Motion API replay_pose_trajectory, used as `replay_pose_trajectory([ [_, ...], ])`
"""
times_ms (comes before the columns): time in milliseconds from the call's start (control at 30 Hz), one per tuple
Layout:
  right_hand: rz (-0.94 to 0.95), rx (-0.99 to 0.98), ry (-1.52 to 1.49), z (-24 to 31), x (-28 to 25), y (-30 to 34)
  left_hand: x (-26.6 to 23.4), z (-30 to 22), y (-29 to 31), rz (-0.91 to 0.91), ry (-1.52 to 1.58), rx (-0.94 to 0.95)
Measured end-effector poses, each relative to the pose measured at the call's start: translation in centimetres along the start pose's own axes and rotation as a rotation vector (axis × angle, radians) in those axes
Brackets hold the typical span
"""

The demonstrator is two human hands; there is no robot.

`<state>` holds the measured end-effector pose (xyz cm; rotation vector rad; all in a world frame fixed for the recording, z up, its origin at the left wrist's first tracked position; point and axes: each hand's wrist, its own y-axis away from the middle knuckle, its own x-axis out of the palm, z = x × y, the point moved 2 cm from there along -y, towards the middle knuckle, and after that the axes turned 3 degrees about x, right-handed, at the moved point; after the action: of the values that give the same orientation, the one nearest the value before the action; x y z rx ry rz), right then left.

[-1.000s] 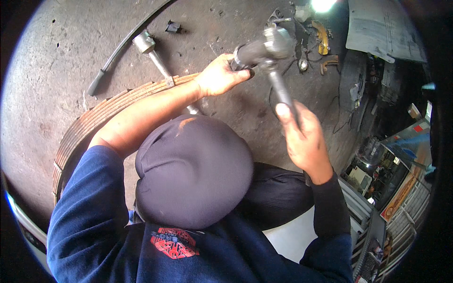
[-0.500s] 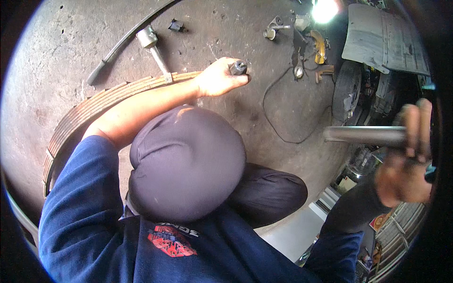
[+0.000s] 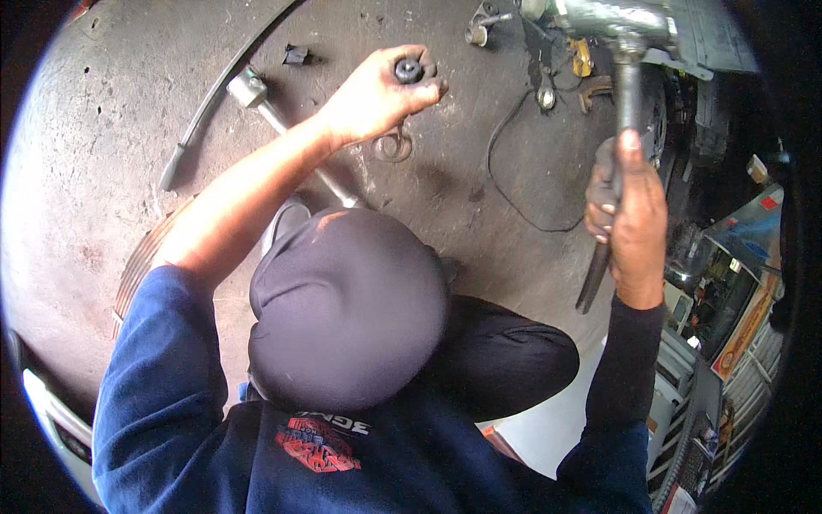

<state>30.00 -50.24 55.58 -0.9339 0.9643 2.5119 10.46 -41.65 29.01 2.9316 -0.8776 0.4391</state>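
My left hand (image 3: pixel 377 96) is closed around a dark, round bar-like tool (image 3: pixel 408 71), which I see end-on above the floor. Below that hand a metal ring-shaped end (image 3: pixel 392 146) shows. The stacked strips of a leaf spring (image 3: pixel 147 257) curve out from under my left forearm, which hides part of them. At the right my right hand (image 3: pixel 632 210) grips the handle of a hammer (image 3: pixel 629 94). Its heavy metal head is raised at the top of the view, and the handle's lower end sticks out below my fist.
On the concrete floor at left lie a metal-headed tool (image 3: pixel 248 88) with a long shaft, a dark cable-like rod (image 3: pixel 195 120) and a small black part (image 3: pixel 297 56). A thin black cord (image 3: pixel 497 176) loops between my hands. Yellow parts (image 3: pixel 581 58) and clutter stand at right.
My right hand has come inward from the right edge, and the hammer has swung upright with its head in view. My left hand appears higher in the view, still holding the dark tool.
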Motion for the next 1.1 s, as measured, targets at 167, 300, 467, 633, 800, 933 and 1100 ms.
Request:
replay_pose_trajectory([
  [167, 0.011, 0.011, -0.022, -1.3, -0.1, 1.1, 1.0, 0.7, 0.9, 0.011, -0.036, -0.076],
  [300, 0.057, 0.070, -0.029, -1.9, 0.9, 1.3, 2.0, 1.6, 1.6, 0.032, 0.143, -0.145],
  [467, 0.196, 0.135, -0.020, -1.6, 3.0, 1.7, 2.4, 2.1, 2.2, -0.028, 0.237, -0.276],
  [633, 0.325, -0.064, 0.256, -2.6, 5.2, 0.8, 3.6, 4.5, 3.5, -0.070, 0.193, -0.363],
  [800, 0.338, -0.194, 0.503, -2.5, 7.0, 0.0, 4.7, 6.5, 5.1, -0.082, 0.015, -0.151],
  [933, 0.297, -0.112, 0.374, 1.3, 3.8, 1.8, 4.6, 5.8, 5.8, 0.015, -0.029, -0.261],
  [1100, 0.168, -0.258, 0.060, 5.0, 2.3, 1.2, -0.1, -1.3, 4.2, -0.172, -0.176, -0.049],
])
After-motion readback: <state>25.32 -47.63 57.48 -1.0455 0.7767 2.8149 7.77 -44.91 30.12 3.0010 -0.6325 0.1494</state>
